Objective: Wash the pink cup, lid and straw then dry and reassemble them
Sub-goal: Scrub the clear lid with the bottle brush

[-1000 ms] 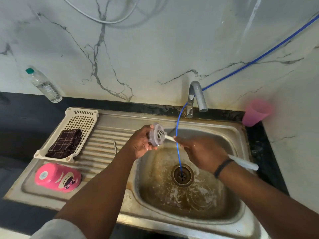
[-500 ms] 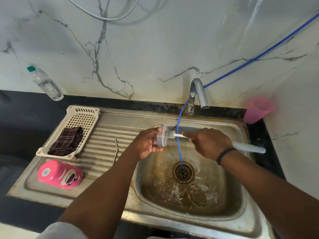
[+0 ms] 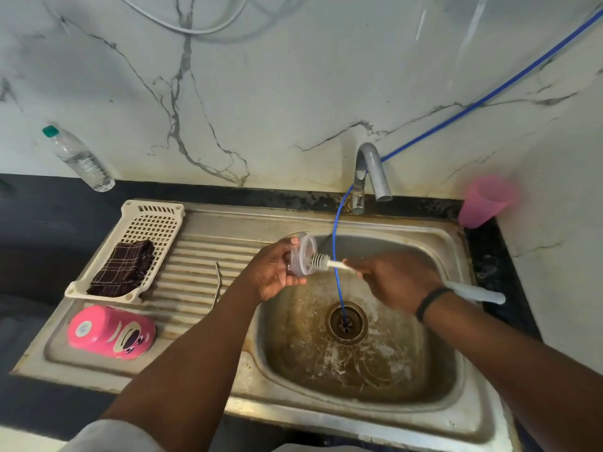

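Nearest me, my two forearms reach out over the steel sink (image 3: 450, 415), whose stained basin has a round drain (image 3: 346, 322) in the middle. Down on my left, the pink cup (image 3: 111, 331) lies on its side on the ribbed draining board. Above the basin my left hand (image 3: 272, 272) curls its fingers round the clear lid (image 3: 301, 255), holding it on edge. My right hand (image 3: 396, 280) grips the white handle of a bottle brush (image 3: 321, 261), whose bristled head touches the lid's face; the handle's end sticks out past my wrist, which wears a black band (image 3: 430, 301). A thin blue tube (image 3: 336, 256) drops between my hands into the drain. Further left sits a cream basket (image 3: 156, 220) holding a dark checked cloth (image 3: 125, 269). At the back stand the grey tap (image 3: 372, 172), a pink tumbler (image 3: 486, 200) on the right and a plastic water bottle (image 3: 78, 158) against the marble wall.
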